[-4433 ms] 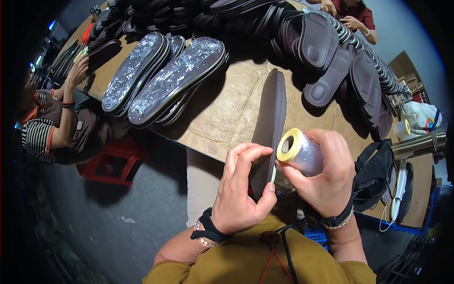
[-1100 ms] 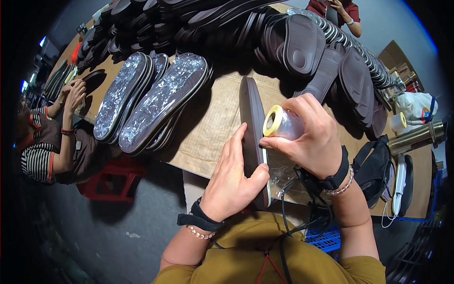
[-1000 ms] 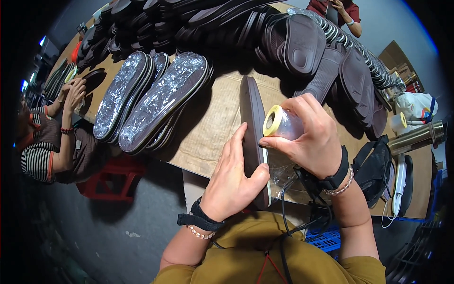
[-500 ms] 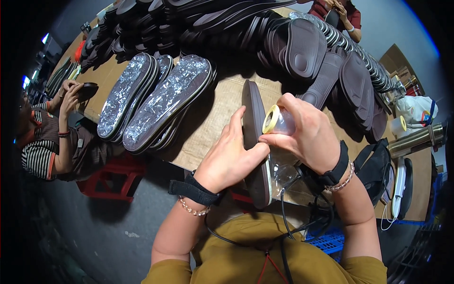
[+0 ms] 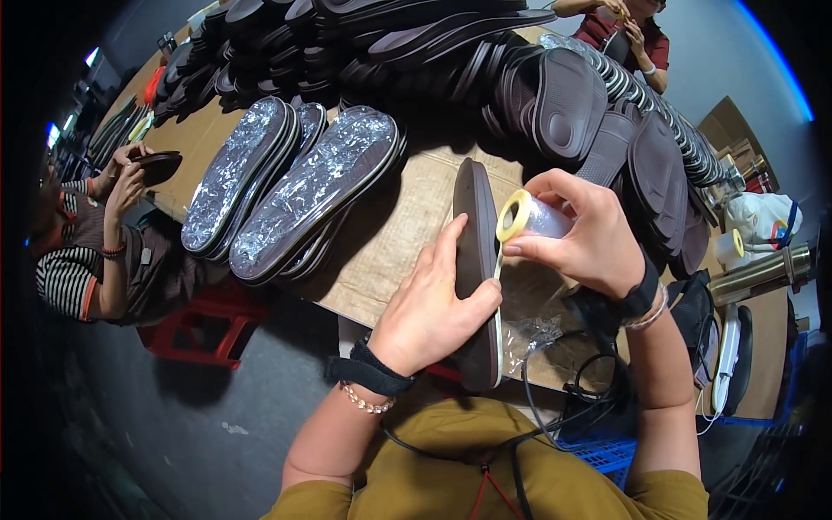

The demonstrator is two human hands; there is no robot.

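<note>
My left hand grips a dark brown shoe sole with a pale edge, thumb on one side and fingers on the other, holding it on its side near the table's front edge. In my right hand is a small roll of clear film with a yellow core end, close beside the sole's pale edge. Below the roll, crumpled clear film hangs by the sole. To the left lie stacked soles wrapped in shiny clear film.
Piles of dark soles fill the far side of the cardboard-covered table. Black cables hang near my right forearm. A metal cylinder and a white bag stand at right. Co-workers sit at left and far right.
Both hands, the sole and the film roll have shifted slightly right in the picture. The roll has tilted and now sits a little farther from the sole's face.
</note>
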